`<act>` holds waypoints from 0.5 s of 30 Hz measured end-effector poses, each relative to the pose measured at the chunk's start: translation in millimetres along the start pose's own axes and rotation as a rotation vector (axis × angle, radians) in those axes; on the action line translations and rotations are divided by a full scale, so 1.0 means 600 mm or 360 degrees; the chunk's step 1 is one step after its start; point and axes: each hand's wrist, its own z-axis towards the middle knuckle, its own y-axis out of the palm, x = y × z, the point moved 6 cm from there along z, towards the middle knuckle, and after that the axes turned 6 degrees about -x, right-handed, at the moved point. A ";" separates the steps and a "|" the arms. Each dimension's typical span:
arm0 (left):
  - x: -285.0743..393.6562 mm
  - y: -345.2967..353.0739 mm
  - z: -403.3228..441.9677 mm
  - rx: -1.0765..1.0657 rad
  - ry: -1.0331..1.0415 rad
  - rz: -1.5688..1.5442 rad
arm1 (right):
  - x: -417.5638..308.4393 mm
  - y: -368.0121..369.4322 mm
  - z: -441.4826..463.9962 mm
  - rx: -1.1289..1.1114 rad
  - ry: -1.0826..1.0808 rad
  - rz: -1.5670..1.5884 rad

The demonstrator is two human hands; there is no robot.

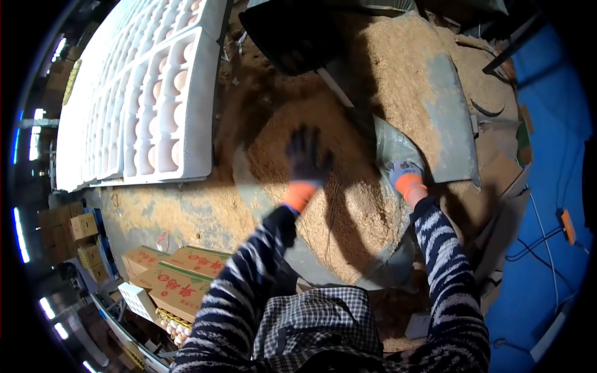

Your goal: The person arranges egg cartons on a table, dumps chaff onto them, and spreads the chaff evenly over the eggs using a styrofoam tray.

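Note:
A wide-mouthed, pale green sack (392, 144) lies before me, filled with loose sawdust or husk (354, 214). My left hand (306, 155), in a dark glove with an orange cuff, is stretched over the filling with its fingers spread and nothing in it. Whether it touches the filling is hard to tell. At the sack's right rim, my right hand (403, 171), in a grey glove with an orange cuff, is closed on the sack's folded edge. Its fingertips are partly hidden.
White foam trays of eggs (163, 112) are at the upper left. A black shovel (292, 37) lies beyond the sack, beside another husk-covered sack (404, 81). Cardboard boxes (177, 283) stand lower left. Cables (538, 239) cross the blue surface at right.

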 end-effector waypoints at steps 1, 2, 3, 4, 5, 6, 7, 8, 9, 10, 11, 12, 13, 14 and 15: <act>-0.059 0.008 0.047 0.0002 -0.0183 0.0011 | -0.045 -0.052 -0.032 0.0326 -0.0218 0.0279; -0.111 0.017 0.085 0.0000 -0.0364 0.0017 | -0.080 -0.063 -0.043 0.0431 -0.0308 0.0493; -0.144 0.029 0.123 -0.0161 -0.0490 0.0049 | -0.111 -0.066 -0.049 0.0536 -0.0395 0.0709; -0.176 0.040 0.155 -0.0324 -0.0614 0.0082 | -0.137 -0.043 -0.034 0.0546 -0.0386 0.0796; -0.222 0.053 0.184 -0.0327 -0.0605 0.0082 | -0.154 0.015 0.000 0.0593 -0.0419 0.0862; -0.265 0.094 0.207 -0.0568 -0.0386 -0.0144 | -0.181 0.032 0.001 0.0873 -0.0673 0.0936; -0.267 0.113 0.219 -0.0686 -0.0266 -0.0257 | -0.188 0.031 -0.004 0.0885 -0.0631 0.0930; -0.269 0.132 0.230 -0.0811 -0.0153 -0.0380 | -0.192 0.021 -0.014 0.0894 -0.0591 0.0922; -0.265 0.137 0.236 -0.0975 -0.0403 -0.0409 | -0.193 0.016 -0.015 0.0892 -0.0580 0.0916; -0.255 0.141 0.230 -0.1147 -0.0654 -0.0435 | -0.192 0.016 -0.016 0.0810 -0.0539 0.0959; -0.261 0.161 0.231 -0.1163 -0.0640 -0.0445 | -0.187 0.021 -0.011 0.0738 -0.0491 0.1005; -0.271 0.172 0.236 -0.1120 -0.0669 -0.0550 | -0.182 0.025 0.003 0.0748 -0.0482 0.0998; -0.283 0.178 0.239 -0.1072 -0.0707 -0.0652 | -0.177 0.036 0.025 0.0684 -0.0445 0.0997; -0.298 0.188 0.244 -0.1062 -0.0700 -0.0656 | -0.170 0.049 0.052 0.0623 -0.0410 0.0997; -0.314 0.198 0.251 -0.1102 -0.0687 -0.0570 | -0.148 0.070 0.088 0.0552 -0.0391 0.1223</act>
